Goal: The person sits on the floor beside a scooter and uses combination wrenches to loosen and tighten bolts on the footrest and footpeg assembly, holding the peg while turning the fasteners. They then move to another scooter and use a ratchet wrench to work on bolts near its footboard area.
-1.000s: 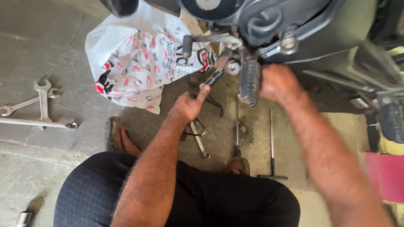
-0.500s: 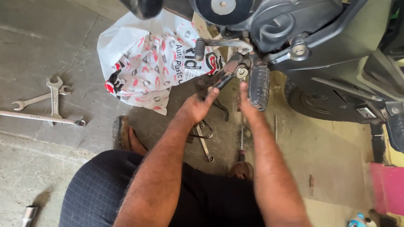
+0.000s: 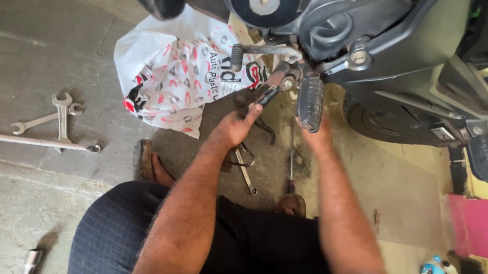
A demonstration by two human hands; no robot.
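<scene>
The footrest point(image 3: 310, 104) sticks out from the bottom of the motorbike point(image 3: 373, 25), just above the floor point(image 3: 31, 43). A second ago the right hand point(image 3: 317, 135) is up on the right side of the footrest. Now it sits under it and cups the lower end, fingers closed around it. The left hand point(image 3: 235, 129) stays in almost the same place. Its grip is tight on a dark tool point(image 3: 267, 95), and the tip of the tool now touches the bolt point(image 3: 288, 82) beside the footrest. So it looks like one hand steadies the footrest while the other works on the bolt. A white bag point(image 3: 176, 73) with red marks lies behind the hands. Three spanners point(image 3: 43, 125) lie on the floor well off to the left.
</scene>
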